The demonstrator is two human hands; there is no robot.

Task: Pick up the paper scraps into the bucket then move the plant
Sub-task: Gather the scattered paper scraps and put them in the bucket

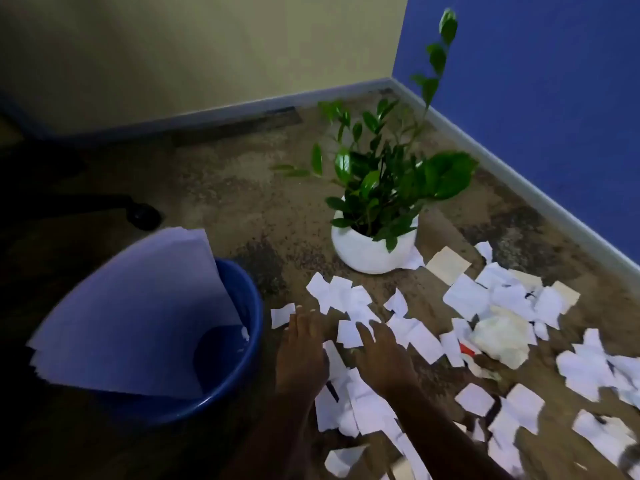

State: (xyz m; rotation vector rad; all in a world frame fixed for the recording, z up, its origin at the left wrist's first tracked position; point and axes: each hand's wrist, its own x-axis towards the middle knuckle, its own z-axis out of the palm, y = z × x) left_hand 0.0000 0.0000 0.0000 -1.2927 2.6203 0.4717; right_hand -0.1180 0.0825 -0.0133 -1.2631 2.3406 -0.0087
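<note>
Both left hand [300, 353] and right hand [382, 356] rest on paper scraps [347, 332], fingers [367, 336] spread flat, gripping nothing, beside the bucket [221, 355]

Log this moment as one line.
left hand: open, among white paper scraps; right hand: open, on scraps; blue plastic bucket: holds paper sheet; green potted plant: on floor

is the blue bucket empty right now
No, a stack of large white paper sheets stands inside the blue bucket and sticks out over its rim.

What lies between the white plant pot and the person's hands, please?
Head view: white paper scraps on carpet, between the pot and the left hand and right hand.
</note>
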